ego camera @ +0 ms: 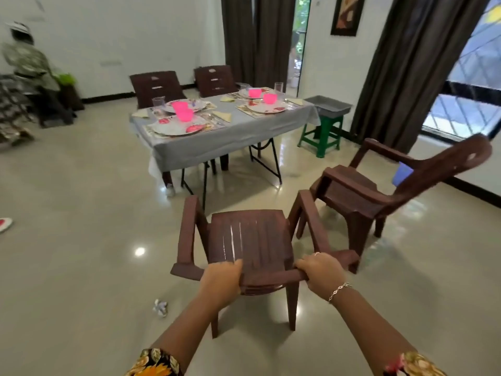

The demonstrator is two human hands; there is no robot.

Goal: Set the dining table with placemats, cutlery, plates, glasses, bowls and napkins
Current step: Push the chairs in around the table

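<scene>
Well, the tabletop [244,132] looks all but finished. Four places are laid on the grey cloth, each with a placemat [217,125] and a flowered plate [173,128]. There are pink bowls [185,114], glasses [158,102] and folded napkins [222,115] too. The cutlery beside the plates is too small to sort out.

So the step in hand, by my reading, is seating. Both hands are on a brown plastic chair [249,237], well short of the table. The left hand [221,280] curls over the top of the backrest, and the right hand [320,272] wraps the same rail on the other side. The seat faces the table.

Two far chairs [157,86] stand on the far side of the table, and the near side has none. Another brown chair [352,191] waits just to the right.

Next, I'd judge, this chair goes forward across the glossy floor [81,240] to a near place, keeping clear of the hanging cloth and the table's legs.
</scene>
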